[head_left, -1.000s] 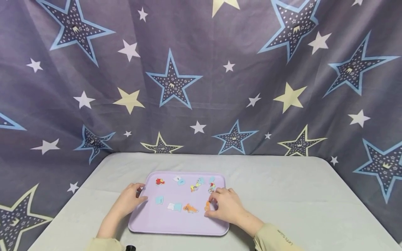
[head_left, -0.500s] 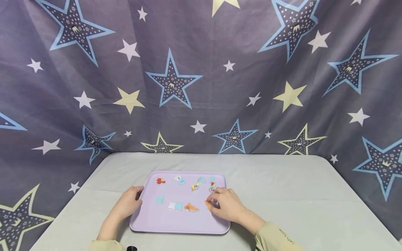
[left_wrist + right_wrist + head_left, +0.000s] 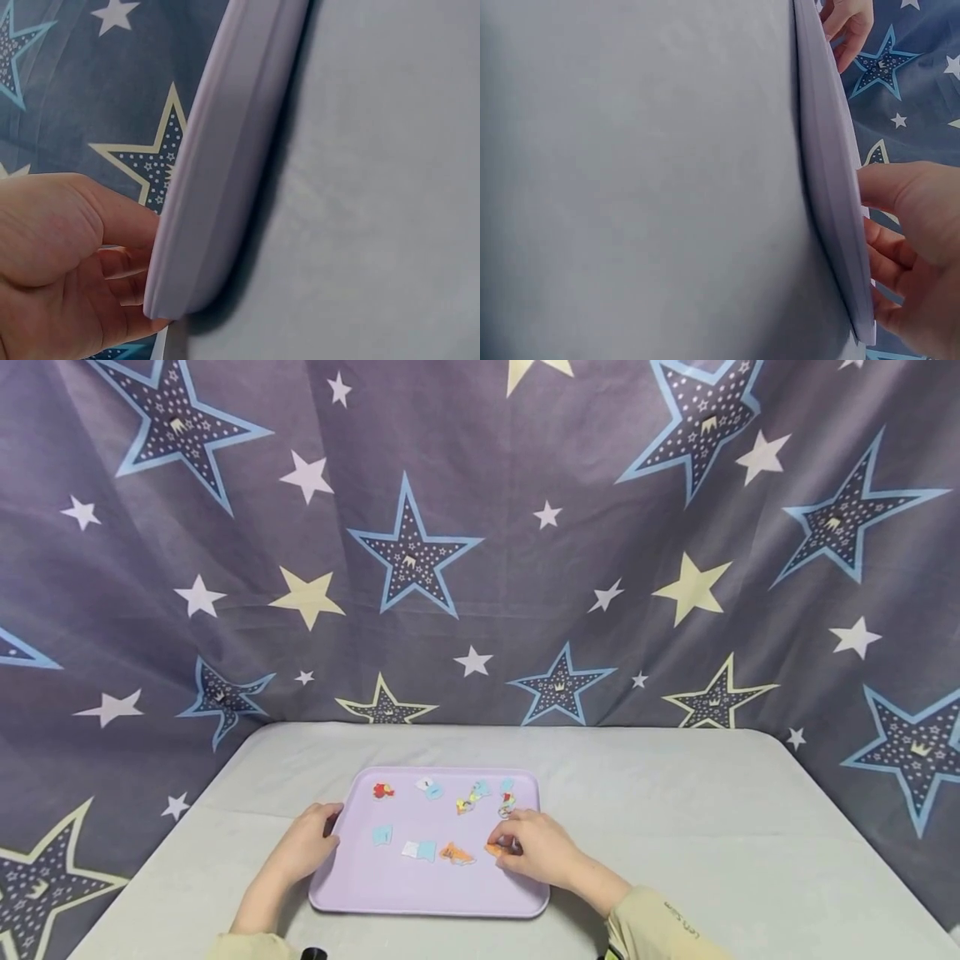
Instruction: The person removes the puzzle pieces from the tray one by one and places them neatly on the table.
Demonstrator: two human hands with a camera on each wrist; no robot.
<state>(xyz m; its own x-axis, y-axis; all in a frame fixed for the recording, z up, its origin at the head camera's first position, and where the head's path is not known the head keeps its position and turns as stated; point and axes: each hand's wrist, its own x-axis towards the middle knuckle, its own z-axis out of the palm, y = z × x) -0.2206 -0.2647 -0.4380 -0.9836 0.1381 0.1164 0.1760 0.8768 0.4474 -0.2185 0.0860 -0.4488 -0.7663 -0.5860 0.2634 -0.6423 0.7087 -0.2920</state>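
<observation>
On a lilac tray (image 3: 420,893) lie small flat picture puzzle pieces. My right hand (image 3: 546,853) pinches an orange puzzle piece (image 3: 496,850) between thumb and fingertips, low over the tray's right part; the hand covers some of it. To its left lies an orange cut-out piece (image 3: 456,853). My left hand (image 3: 303,843) rests at the tray's left rim, fingers loosely bent and holding no piece. In the left wrist view the tray wall (image 3: 217,157) hides the left thumb tip. The right wrist view shows the right hand (image 3: 922,255) behind the front rim, its fingertips hidden.
A pale blue piece (image 3: 382,835) and a white-and-blue pair (image 3: 418,850) lie left of the orange one. Along the back are a red piece (image 3: 383,790), a white-and-blue pair (image 3: 430,788) and coloured pieces (image 3: 472,797). A star-patterned curtain (image 3: 480,527) hangs behind the table (image 3: 660,810).
My left hand has drawn back from over the tray to its left rim. The orange piece in my right hand has turned from upright to nearly sideways. The tray has shifted slightly.
</observation>
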